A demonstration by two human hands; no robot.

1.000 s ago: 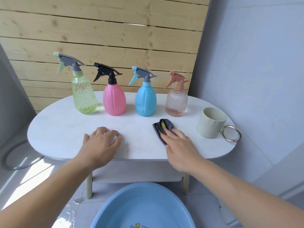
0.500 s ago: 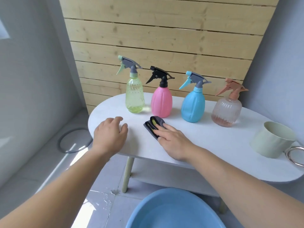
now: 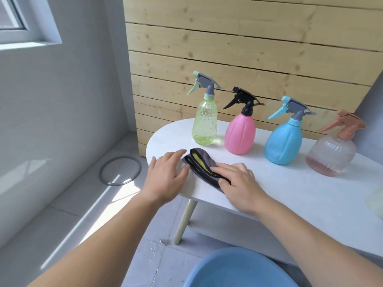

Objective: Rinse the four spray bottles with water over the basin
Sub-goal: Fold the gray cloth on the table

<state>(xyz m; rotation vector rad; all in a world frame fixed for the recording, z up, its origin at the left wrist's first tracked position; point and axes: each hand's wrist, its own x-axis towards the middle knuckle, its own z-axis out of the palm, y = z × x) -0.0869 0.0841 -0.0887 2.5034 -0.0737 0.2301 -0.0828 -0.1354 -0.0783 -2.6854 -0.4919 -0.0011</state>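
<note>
Four spray bottles stand upright in a row along the back of the white table [image 3: 290, 191], ctr-right of the frame, no hand on any of them. Left to right: green bottle [image 3: 205, 125] w/ grey-and-mint trigger, pink bottle [image 3: 240, 134] w/ black trigger, blue bottle [image 3: 284, 142] w/ grey-and-blue trigger, then a clear ribbed bottle [image 3: 331, 156] w/ peach trigger near the right edge. The clear one has a little pinkish liquid at its base. All nozzles point left, and the bottles don't touch each other.

Both hands are down at the table's left end, approx. ctr of frame. The left hand [image 3: 167, 176] lies palm down on the tabletop, fingers straight & a bit spread, holding nothing. Its fingers are right beside the cloth's left end; can't tell if they touch. The right hand [image 3: 238, 183] lies palm down on the grey cloth [image 3: 202, 162], which is folded w/ a yellow inside showing. Its fingers are straight and press the cloth flat, not curled round it, thumb at the cloth's near edge.

The blue basin [image 3: 238, 270] sits at the btm of the frame, ctr-right, on the floor in front of the table, only partly in view. Floor tiles look wet by the table leg [image 3: 186, 220]. A wooden slat wall [image 3: 228, 48] is behind the table, a window [image 3: 20, 21] upper left, and a grey ring [image 3: 120, 170] on the floor at left-ctr.
</note>
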